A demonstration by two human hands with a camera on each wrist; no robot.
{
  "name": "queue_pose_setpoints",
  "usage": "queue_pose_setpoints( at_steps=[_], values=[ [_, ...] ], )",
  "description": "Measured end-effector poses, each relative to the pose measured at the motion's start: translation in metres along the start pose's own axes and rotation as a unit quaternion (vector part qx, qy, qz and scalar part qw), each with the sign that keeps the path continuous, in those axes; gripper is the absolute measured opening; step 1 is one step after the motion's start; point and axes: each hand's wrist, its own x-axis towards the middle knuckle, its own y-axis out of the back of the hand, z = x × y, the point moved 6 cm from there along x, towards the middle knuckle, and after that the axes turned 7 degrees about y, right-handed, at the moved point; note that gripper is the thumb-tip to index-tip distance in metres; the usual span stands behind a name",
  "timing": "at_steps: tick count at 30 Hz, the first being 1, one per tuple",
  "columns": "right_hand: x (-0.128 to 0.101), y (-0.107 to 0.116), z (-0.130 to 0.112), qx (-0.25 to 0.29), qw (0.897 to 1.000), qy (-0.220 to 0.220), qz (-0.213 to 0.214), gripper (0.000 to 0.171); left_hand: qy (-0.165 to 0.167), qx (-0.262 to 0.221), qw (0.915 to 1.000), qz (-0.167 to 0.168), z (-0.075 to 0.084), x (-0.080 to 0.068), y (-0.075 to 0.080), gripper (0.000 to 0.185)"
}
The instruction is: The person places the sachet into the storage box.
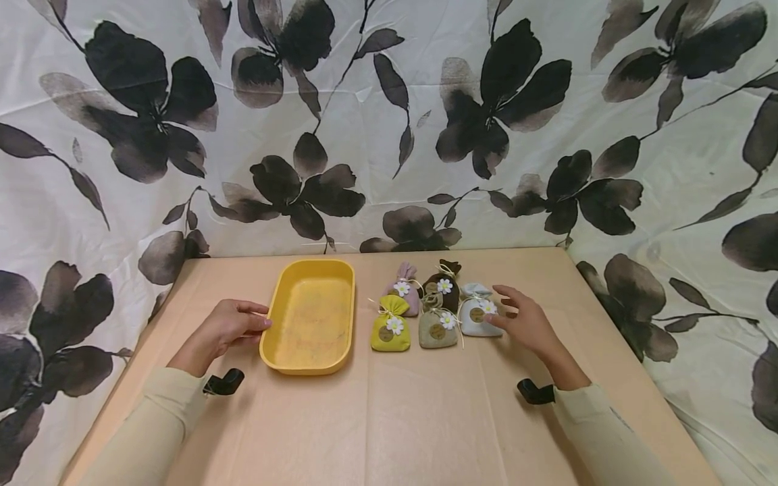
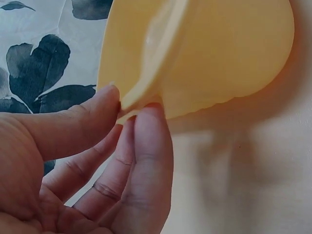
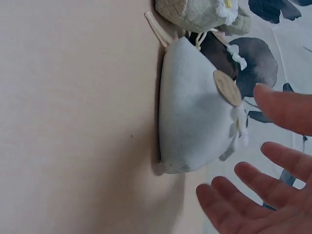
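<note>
My left hand pinches the left rim of a yellow plastic tray, thumb on one side and fingers on the other, as the left wrist view shows. Nothing lies in the tray. My right hand reaches toward a pale blue-white drawstring pouch with a round wooden tag and a white flower. Its thumb and fingers are spread beside the pouch, apart from it in the right wrist view. Left of that pouch stand a grey-green pouch, a lime green pouch, a lilac pouch and a dark brown pouch.
The pouches stand close together right of the tray on a light wood-toned table. A white cloth with dark flowers hangs behind the table and along its sides. Black wrist cameras sit near both cream sleeves.
</note>
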Motion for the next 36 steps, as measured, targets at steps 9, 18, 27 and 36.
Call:
queue_pose_setpoints(
  at_steps=[9,18,27,36],
  values=[
    [0.010,-0.001,0.014,0.060,0.998,-0.027,0.022,0.055,0.014,-0.009,0.9998,0.003,-0.003,0.000,-0.001,0.038],
    [0.015,-0.001,0.020,0.057,0.998,-0.026,-0.007,0.048,0.012,-0.023,0.9997,0.001,-0.001,0.002,-0.002,0.027],
    [0.020,-0.005,0.026,0.045,0.999,-0.027,-0.015,0.048,0.010,-0.033,0.9994,0.007,-0.004,0.005,-0.002,0.026],
    [0.022,-0.008,0.030,0.045,0.999,-0.023,0.010,0.041,0.012,-0.035,0.9993,0.009,-0.008,0.005,-0.002,0.026]
  ],
)
